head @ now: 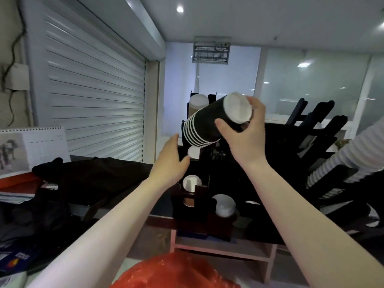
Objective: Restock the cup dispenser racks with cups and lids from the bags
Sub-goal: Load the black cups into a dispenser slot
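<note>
One cup stack (205, 123) in right hand (247, 142)

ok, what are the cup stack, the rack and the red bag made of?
The cup stack looks like paper: matte black walls, rolled white rims, flat white base. The rack is dull black, plastic or painted wood; the dim light leaves it open. The red bag looks like thin plastic film: glossy, with crinkled highlights.

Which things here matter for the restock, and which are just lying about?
Job: stack of black cups, gripped by right hand; left hand; dispenser rack; red bag.
Lying about: desk calendar; black garment.
</note>
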A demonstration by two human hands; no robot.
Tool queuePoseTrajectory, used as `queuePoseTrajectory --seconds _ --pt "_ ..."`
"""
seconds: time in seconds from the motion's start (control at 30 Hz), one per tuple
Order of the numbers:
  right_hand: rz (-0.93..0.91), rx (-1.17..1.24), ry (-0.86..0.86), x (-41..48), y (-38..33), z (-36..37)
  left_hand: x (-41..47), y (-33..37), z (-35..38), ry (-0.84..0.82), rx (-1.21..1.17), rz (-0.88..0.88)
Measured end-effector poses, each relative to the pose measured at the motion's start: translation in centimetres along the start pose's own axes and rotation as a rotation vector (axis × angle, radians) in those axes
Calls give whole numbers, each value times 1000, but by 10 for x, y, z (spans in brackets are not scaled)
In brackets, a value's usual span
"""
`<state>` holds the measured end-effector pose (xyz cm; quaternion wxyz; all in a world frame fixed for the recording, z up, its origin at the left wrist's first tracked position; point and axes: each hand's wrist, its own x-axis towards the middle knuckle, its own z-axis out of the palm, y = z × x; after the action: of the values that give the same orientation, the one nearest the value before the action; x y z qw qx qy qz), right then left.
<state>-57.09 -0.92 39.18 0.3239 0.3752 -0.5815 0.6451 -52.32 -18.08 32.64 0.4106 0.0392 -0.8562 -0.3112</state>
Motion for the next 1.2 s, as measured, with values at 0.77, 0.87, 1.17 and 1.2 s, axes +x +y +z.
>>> queuePoseTrajectory --seconds 0.77,0.87,1.17,1.2 --pt "47 -599 -639 39 83 58 17 -29 20 -281 313 -54" --pt "-95 -674 -583 30 85 55 17 -31 22 -274 318 -52" --pt "-180 -801 -643 8 89 44 10 -31 22 -150 278 8" --pt "-186 -771 -614 5 87 40 6 -30 20 -122 278 34"
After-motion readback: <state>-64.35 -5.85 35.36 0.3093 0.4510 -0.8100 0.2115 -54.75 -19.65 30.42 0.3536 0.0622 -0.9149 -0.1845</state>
